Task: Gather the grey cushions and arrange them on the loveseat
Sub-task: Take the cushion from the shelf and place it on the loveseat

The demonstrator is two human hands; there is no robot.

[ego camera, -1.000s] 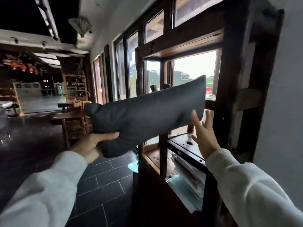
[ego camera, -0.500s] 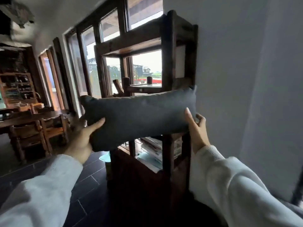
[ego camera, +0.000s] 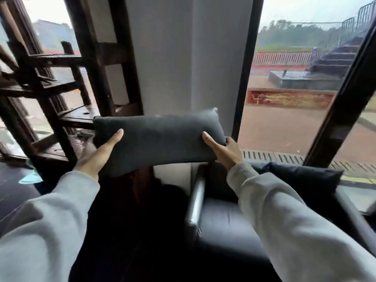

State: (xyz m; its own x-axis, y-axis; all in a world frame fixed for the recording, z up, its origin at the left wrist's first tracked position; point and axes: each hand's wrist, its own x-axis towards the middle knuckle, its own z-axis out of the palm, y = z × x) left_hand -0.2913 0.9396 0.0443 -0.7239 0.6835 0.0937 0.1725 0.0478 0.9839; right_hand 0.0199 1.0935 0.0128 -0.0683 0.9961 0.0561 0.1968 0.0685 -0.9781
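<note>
I see a lounge-like indoor room: a dark wooden shelf (ego camera: 61,82), a padded loveseat (ego camera: 225,226), and a tall window (ego camera: 295,88) onto a wet courtyard.

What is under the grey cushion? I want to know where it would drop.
Below the grey cushion, held by both hands, are a dark gap and the loveseat armrest; the floor there is too dark to see.

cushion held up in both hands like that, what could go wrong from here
1. The grey cushion is held only at its ends by the left hand and right hand, so it may sag or slip.
2. It blocks the view of the loveseat edge below, so placement could land crooked.
3. The wooden shelf stands close on the left and could snag it.
</note>
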